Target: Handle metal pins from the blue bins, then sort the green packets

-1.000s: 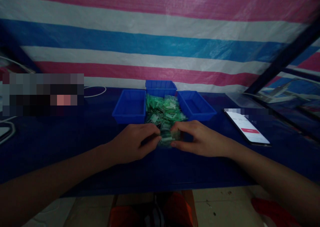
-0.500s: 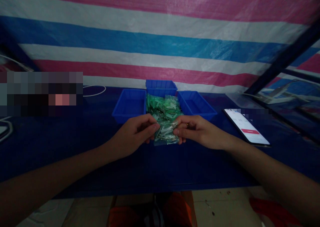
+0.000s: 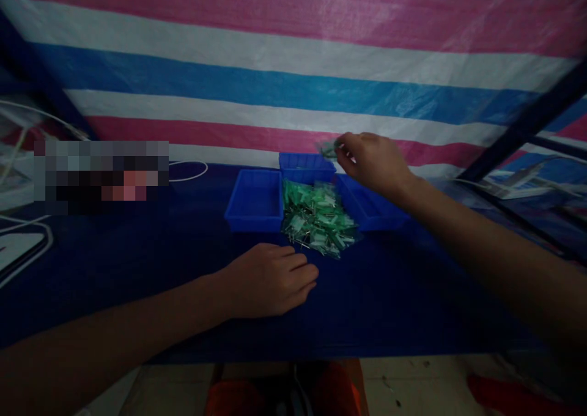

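Note:
In the head view my right hand (image 3: 373,162) is raised at the back, over the right and back bins. Its thumb and fingers pinch a small clear plastic bag (image 3: 327,149), blurred by motion; the contents do not show clearly. My left hand (image 3: 275,280) rests palm down on the blue table, fingers curled and closed, with nothing visible in it. Just beyond it lies a pile of small clear and green bags (image 3: 318,217) with thin metal-looking pieces. Around the pile stand a left blue bin (image 3: 254,223), a back blue bin (image 3: 307,164) and a right blue bin (image 3: 378,220), partly behind my right forearm.
The blue table (image 3: 389,300) runs across the view. Behind it hangs a striped plastic sheet (image 3: 257,55). A white cable (image 3: 188,179) and a blurred-out patch are at the left, with a pale device (image 3: 21,248) at the edge. Dark frame bars (image 3: 523,122) slant at the right.
Both hands held the small bag in front of the pile. My left hand has let go and dropped to the table; my right hand has carried the bag up and back. The view shifted slightly.

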Action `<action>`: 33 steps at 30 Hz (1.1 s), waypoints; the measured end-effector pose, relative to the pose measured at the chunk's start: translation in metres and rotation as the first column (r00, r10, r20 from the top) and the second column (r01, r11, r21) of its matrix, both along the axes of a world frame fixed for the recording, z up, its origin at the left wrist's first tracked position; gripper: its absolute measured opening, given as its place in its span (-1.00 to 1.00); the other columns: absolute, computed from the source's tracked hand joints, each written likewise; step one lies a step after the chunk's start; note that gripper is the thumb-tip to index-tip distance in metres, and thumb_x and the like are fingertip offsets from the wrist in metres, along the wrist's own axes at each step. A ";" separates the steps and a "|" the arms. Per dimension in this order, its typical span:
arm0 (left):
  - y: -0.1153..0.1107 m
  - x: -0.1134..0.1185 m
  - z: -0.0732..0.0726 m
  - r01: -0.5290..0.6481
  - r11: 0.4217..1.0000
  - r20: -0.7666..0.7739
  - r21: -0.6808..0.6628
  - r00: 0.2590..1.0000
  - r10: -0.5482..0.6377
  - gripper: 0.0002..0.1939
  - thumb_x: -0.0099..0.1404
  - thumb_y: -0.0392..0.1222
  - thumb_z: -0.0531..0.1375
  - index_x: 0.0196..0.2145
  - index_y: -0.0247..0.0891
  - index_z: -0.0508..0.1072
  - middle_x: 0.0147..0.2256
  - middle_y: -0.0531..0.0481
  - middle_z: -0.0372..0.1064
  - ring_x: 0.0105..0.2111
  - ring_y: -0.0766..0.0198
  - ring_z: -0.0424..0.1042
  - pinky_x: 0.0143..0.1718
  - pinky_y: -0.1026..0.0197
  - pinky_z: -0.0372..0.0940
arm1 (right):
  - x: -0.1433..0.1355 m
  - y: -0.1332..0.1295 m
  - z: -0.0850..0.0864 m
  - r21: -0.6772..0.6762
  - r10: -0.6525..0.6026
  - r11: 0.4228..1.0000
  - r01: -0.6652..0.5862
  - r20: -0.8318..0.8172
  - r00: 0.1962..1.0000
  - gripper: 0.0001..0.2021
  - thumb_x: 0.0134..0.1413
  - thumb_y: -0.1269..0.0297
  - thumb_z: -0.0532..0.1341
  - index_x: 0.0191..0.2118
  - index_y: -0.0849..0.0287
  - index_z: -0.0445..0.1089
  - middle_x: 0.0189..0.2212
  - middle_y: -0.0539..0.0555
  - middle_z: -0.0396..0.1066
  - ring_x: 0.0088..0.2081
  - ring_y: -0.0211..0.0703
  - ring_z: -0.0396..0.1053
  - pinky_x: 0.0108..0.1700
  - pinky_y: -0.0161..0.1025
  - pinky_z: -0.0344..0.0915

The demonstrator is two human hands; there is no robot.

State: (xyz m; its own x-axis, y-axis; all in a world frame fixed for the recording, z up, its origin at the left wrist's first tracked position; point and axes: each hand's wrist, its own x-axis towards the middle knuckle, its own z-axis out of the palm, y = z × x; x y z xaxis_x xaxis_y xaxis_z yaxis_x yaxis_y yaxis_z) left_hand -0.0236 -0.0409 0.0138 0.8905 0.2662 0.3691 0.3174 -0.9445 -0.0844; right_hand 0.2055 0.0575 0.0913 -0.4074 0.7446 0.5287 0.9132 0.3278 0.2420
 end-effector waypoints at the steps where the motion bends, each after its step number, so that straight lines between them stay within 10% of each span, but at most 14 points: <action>1: 0.000 0.000 0.001 -0.007 1.000 -0.002 0.000 1.000 0.007 -0.77 0.34 -0.22 -0.04 -0.33 -0.28 0.39 -0.49 0.05 0.35 -0.50 0.29 0.31 -0.49 0.25 0.19 | -0.004 0.014 0.000 0.004 -0.027 1.000 0.027 0.025 0.999 -0.70 0.19 0.30 -0.06 -0.12 0.30 0.34 -0.33 0.23 0.43 -0.35 -0.05 0.35 -0.36 -0.22 0.13; 6: 0.003 -0.002 0.003 -0.032 0.999 -0.007 0.001 0.999 0.032 -0.76 0.34 -0.23 -0.04 -0.33 -0.29 0.40 -0.49 0.05 0.34 -0.49 0.30 0.29 -0.46 0.24 0.19 | -0.019 0.036 -0.012 -0.073 0.027 0.997 -0.017 0.135 0.990 -0.68 0.16 0.28 0.03 -0.03 0.35 0.28 -0.16 0.32 0.37 -0.16 0.06 0.30 -0.22 -0.15 0.16; 15: 0.008 0.002 -0.005 -0.063 0.998 -0.054 -0.031 0.997 0.062 -0.76 0.34 -0.20 -0.04 -0.32 -0.28 0.40 -0.45 0.02 0.35 -0.44 0.28 0.29 -0.43 0.24 0.18 | -0.013 -0.056 -0.037 -0.359 0.303 0.906 -0.222 0.186 0.935 -0.64 0.14 0.06 0.09 -0.12 0.27 0.32 -0.35 0.17 0.40 -0.31 -0.07 0.36 -0.29 -0.21 0.21; 27: 0.008 0.002 -0.003 -0.065 0.997 -0.094 -0.037 0.994 0.062 -0.74 0.35 -0.21 -0.05 -0.34 -0.27 0.40 -0.45 0.02 0.34 -0.44 0.29 0.29 -0.41 0.25 0.17 | -0.006 -0.071 -0.049 -0.079 0.270 0.962 -0.261 0.119 0.956 -0.80 0.16 0.45 0.01 -0.35 0.28 0.37 -0.43 0.14 0.37 -0.39 -0.15 0.27 -0.35 -0.23 0.17; 33: 0.007 0.005 -0.001 -0.198 0.951 -0.035 -0.238 0.980 0.195 -0.72 0.35 -0.14 -0.03 -0.42 -0.31 0.34 -0.46 0.02 0.31 -0.47 0.34 0.32 -0.44 0.29 0.18 | -0.003 -0.080 -0.038 0.050 0.461 0.886 -0.460 -0.183 0.868 -0.84 0.18 0.41 0.03 -0.25 0.29 0.35 -0.33 0.16 0.39 -0.28 -0.14 0.31 -0.24 -0.21 0.24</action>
State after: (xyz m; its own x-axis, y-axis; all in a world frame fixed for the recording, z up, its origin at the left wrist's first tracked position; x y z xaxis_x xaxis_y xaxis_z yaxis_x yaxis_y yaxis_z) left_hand -0.0185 -0.0340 0.0131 0.8151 0.5158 0.2636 0.4992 -0.8564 0.1319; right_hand 0.2029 -0.0228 0.0529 -0.5987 0.4937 0.6307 0.6867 0.7218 0.0868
